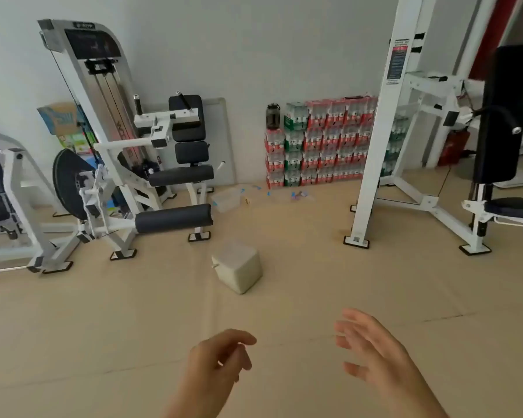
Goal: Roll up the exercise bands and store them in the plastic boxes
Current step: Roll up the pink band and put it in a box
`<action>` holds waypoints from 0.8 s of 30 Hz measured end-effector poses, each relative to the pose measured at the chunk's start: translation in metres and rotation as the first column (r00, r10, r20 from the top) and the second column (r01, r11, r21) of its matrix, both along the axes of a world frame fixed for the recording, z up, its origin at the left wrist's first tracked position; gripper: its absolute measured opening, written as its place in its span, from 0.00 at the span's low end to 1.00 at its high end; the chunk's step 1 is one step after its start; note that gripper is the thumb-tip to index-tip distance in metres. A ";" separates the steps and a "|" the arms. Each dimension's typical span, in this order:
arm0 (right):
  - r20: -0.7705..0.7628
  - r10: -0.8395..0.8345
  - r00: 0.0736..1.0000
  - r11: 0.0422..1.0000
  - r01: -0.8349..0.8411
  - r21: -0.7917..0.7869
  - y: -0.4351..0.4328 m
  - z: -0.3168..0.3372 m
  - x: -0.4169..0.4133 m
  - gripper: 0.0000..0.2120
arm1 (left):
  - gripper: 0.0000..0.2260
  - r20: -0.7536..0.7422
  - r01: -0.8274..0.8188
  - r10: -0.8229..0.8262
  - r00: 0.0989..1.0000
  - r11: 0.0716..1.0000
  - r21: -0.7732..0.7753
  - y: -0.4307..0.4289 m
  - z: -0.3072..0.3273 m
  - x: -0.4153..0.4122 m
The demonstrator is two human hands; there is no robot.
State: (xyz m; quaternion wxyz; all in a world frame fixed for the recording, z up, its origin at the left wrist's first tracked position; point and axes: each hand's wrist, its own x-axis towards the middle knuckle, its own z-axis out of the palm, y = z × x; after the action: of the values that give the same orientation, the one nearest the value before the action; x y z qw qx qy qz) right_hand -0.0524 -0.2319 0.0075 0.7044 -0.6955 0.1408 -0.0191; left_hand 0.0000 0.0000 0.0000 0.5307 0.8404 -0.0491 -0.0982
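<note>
A clear plastic box with blue clips lies on the floor near the far wall, beside the leg machine. Small blue and purple items, too small to identify, are scattered on the floor to its right. My left hand hangs low in the middle of the view, fingers loosely curled, holding nothing. My right hand is beside it with fingers spread and relaxed, also empty. Both hands are far from the box. No exercise band can be made out clearly.
A beige cube sits on the tan floor between me and the box. A white leg machine stands left, a white rack frame right. Stacked bottle packs line the far wall.
</note>
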 end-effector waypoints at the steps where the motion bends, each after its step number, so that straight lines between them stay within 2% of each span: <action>1: -0.006 -0.013 1.000 0.999 0.013 0.049 -0.010 -0.001 0.026 0.27 | 0.20 0.009 -0.007 0.008 1.000 0.998 -0.058 -0.010 -0.001 0.025; 3: -0.045 -0.008 0.999 0.997 0.011 0.077 -0.033 -0.001 0.079 0.23 | 0.16 -0.027 -0.023 0.019 0.999 0.987 -0.160 -0.031 0.006 0.072; 6: -0.084 -0.037 0.996 0.998 0.041 0.043 -0.063 -0.002 0.160 0.24 | 0.12 -0.073 -0.039 0.019 0.997 0.960 -0.279 -0.065 0.010 0.152; 9: -0.097 -0.061 0.993 0.998 0.057 -0.041 -0.092 -0.013 0.246 0.27 | 0.10 -0.064 0.009 -0.030 0.998 0.955 -0.296 -0.096 0.000 0.236; 12: -0.088 -0.090 0.992 0.985 0.076 -0.156 -0.119 -0.024 0.338 0.38 | 0.09 -0.046 0.008 -0.021 0.999 0.963 -0.268 -0.120 -0.021 0.336; 14: -0.098 -0.122 0.988 0.979 0.104 -0.175 -0.133 -0.032 0.399 0.35 | 0.11 -0.014 0.005 -0.008 1.000 0.977 -0.215 -0.132 -0.033 0.406; 16: -0.101 -0.121 0.987 0.975 0.099 -0.197 -0.149 -0.037 0.458 0.25 | 0.11 0.041 -0.005 0.012 0.999 0.989 -0.148 -0.146 -0.038 0.474; 19: -0.106 -0.111 0.988 0.931 0.066 -0.359 -0.179 -0.042 0.535 0.22 | 0.10 0.116 0.002 -0.005 0.993 0.999 0.033 -0.176 -0.030 0.565; 22: -0.111 -0.083 0.990 0.828 0.006 -0.560 -0.212 -0.057 0.602 0.20 | 0.10 0.229 0.096 -0.156 0.961 0.963 0.254 -0.210 -0.026 0.648; 24: -0.121 -0.053 0.991 0.755 -0.040 -0.654 -0.236 -0.069 0.648 0.20 | 0.11 0.265 0.178 -0.303 0.915 0.894 0.411 -0.235 -0.028 0.705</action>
State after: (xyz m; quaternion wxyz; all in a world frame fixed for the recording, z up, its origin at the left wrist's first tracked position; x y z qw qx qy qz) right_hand 0.5954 -0.4675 -0.0612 0.4056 -0.8970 0.1741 -0.0235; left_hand 0.7046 -0.2354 -0.0279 0.3267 0.9185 -0.2201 -0.0330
